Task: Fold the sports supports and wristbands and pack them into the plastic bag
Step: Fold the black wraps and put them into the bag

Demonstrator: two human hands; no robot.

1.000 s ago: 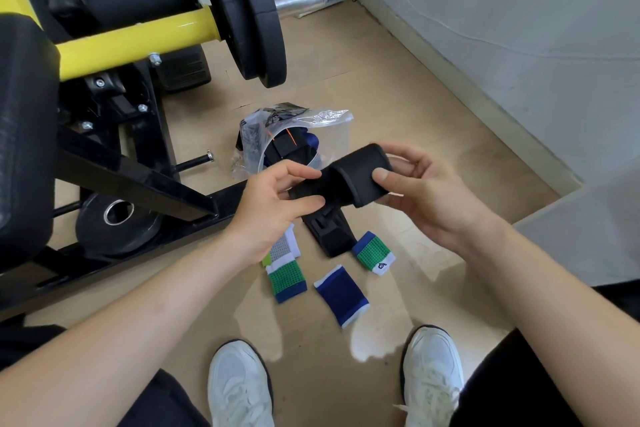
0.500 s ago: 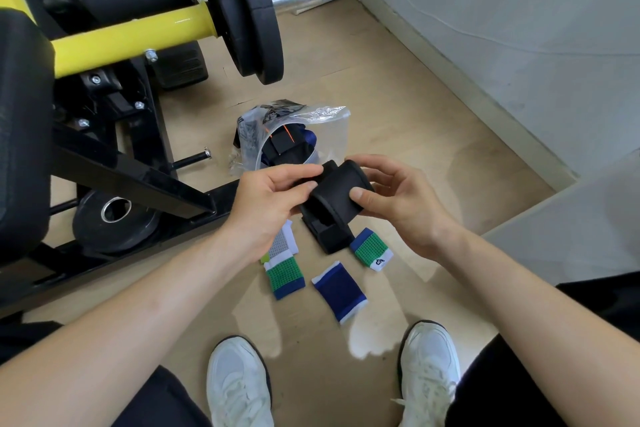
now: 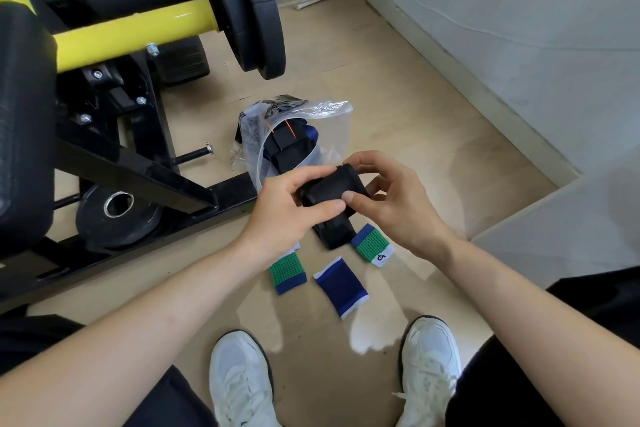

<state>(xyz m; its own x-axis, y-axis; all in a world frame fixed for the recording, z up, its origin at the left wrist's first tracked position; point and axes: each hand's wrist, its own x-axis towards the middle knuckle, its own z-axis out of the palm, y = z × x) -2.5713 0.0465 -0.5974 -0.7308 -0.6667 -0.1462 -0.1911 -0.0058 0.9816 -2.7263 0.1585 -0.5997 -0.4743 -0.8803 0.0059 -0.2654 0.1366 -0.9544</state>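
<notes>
Both hands hold a black sports support (image 3: 329,185) rolled into a compact bundle above the floor. My left hand (image 3: 287,211) grips its left side with fingers over the top and thumb underneath. My right hand (image 3: 391,204) pinches its right side. Just beyond lies a clear plastic bag (image 3: 311,125) with black and blue supports inside. Under my hands another black support (image 3: 334,232) lies on the floor. Near it are a green-and-blue wristband (image 3: 288,272), a blue wristband (image 3: 341,286) and a green wristband with a white cuff (image 3: 373,246).
A black and yellow weight machine (image 3: 114,87) with weight plates (image 3: 249,7) fills the left side. A loose plate (image 3: 117,213) lies under its frame. White walls and a ledge (image 3: 554,236) stand on the right. My two white shoes (image 3: 242,381) are at the bottom.
The black support was a wide band stretched between my hands; now it is rolled into a tight bundle, and my hands have come close together.
</notes>
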